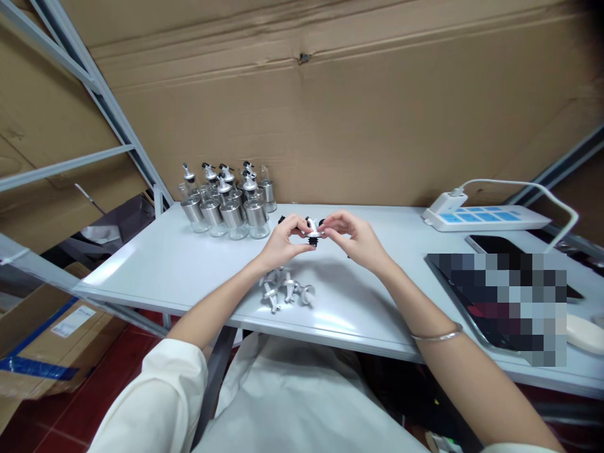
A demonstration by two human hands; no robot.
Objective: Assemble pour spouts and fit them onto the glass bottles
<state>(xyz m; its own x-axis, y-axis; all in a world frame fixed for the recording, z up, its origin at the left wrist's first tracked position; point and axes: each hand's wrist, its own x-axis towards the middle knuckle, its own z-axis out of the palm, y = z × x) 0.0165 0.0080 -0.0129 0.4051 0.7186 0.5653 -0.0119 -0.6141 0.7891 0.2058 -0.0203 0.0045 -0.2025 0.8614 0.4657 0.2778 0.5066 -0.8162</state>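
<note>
In the head view, both hands are meeting above the middle of the pale grey desk (179, 264), well back from its near edge. The left hand (282, 242) is pinching one side of a small pourer spout (313, 231), a silver cap with a black stopper beneath it, with thumb and fingers closed on it. The right hand (355, 239) is gripping the other side of the same pourer spout, its fingertips curled in on the metal top, so the piece is being held off the desk between the two hands. A thin bangle (438, 335) is sitting on the right forearm, and a cream sleeve (155, 402) is covering the left upper arm. Just nearer than the hands, toward the near edge, a small heap of loose spouts (283, 289) is lying on the desk, silver pieces tumbled against one another. At the far left corner a cluster of glass oil bottles (226, 204) is standing upright, most with spouts already fitted, packed close together. Along the far edge to the right a white power strip (486, 218) with blue switches is lying, its white cable (542, 189) looping up and over. Just beside it a dark phone (495, 244) is lying flat. A pixelated patch is covering what lies at the right side. A wall of cardboard (377, 113) is standing behind the desk.
</note>
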